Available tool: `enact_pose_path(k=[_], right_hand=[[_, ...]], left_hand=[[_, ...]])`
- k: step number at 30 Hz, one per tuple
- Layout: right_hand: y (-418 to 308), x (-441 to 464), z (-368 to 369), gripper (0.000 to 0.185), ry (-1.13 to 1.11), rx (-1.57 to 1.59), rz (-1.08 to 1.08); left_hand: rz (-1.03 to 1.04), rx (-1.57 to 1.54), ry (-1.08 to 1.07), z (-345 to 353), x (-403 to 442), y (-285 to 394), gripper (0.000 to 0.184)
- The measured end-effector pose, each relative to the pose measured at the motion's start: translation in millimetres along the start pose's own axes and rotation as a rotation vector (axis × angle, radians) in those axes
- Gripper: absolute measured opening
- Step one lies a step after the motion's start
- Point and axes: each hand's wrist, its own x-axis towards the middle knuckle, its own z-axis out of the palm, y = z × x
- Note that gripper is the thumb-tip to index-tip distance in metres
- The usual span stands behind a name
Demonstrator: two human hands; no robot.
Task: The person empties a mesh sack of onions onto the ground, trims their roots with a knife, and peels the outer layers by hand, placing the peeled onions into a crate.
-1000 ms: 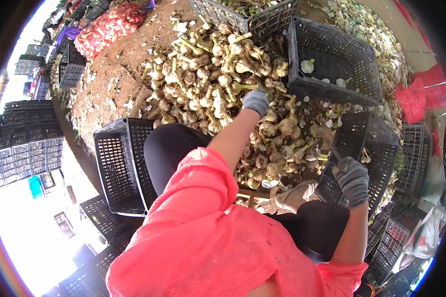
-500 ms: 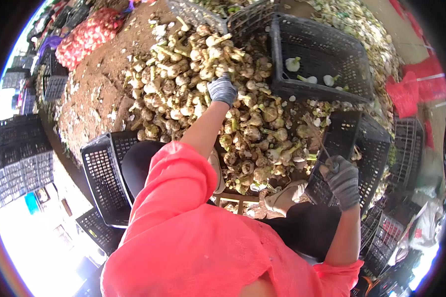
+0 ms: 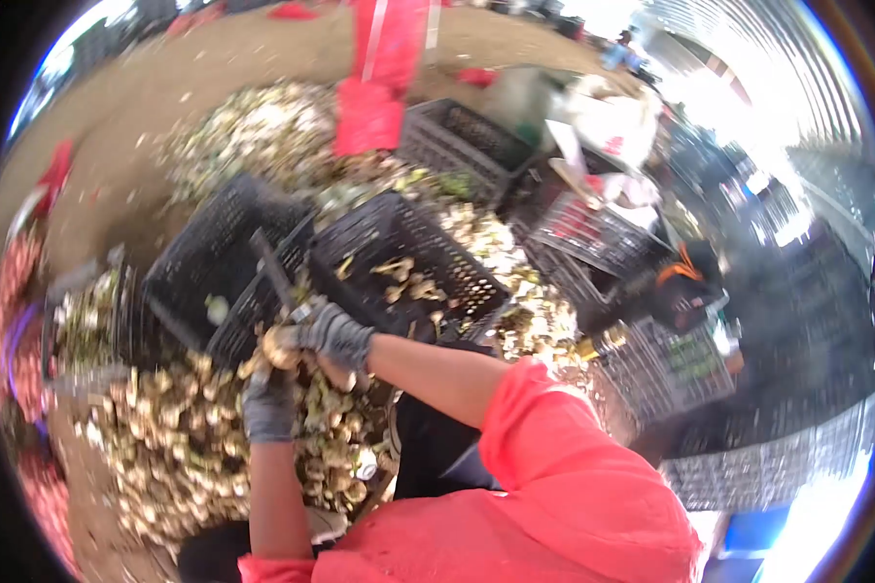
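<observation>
Many garlic bulbs (image 3: 170, 442) lie heaped at near left; the left hand (image 3: 267, 410) is clamped on one bulb (image 3: 281, 350), apparently steadying it, while a knife (image 3: 275, 275), likely angled farward for clearance, sits within the right hand's (image 3: 336, 336) closed grip.

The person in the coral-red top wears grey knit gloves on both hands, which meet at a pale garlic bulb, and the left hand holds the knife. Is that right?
Not quite: the head view shows the narrow grey-bladed knife in the right hand. The left hand is at the pale round garlic bulb. The rest stands.
</observation>
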Motion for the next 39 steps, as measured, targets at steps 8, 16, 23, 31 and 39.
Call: enact_pose_path(k=[8,16,23,31,39], right_hand=[[-22,-15,-15,0.034,-0.051,-0.623,-0.081],[-30,-48,5,0.033,-0.065,-1.278,-0.566],[-22,-51,4,0.018,-0.433,-1.396,-0.202],[-16,-52,0,0.02,-0.39,-1.392,-0.067],[50,-36,-74,0.019,-0.143,-1.471,-0.065]], left_hand=[[-0.101,0.354,-0.012,59,-25,4,0.054],[0.39,0.681,-0.088,-33,-6,-12,0.024],[-0.007,0.14,0.095,-34,0,-18,0.03],[0.096,0.342,-0.051,-164,77,-90,0.02],[0.21,0.619,-0.138,28,-42,-15,0.064]])
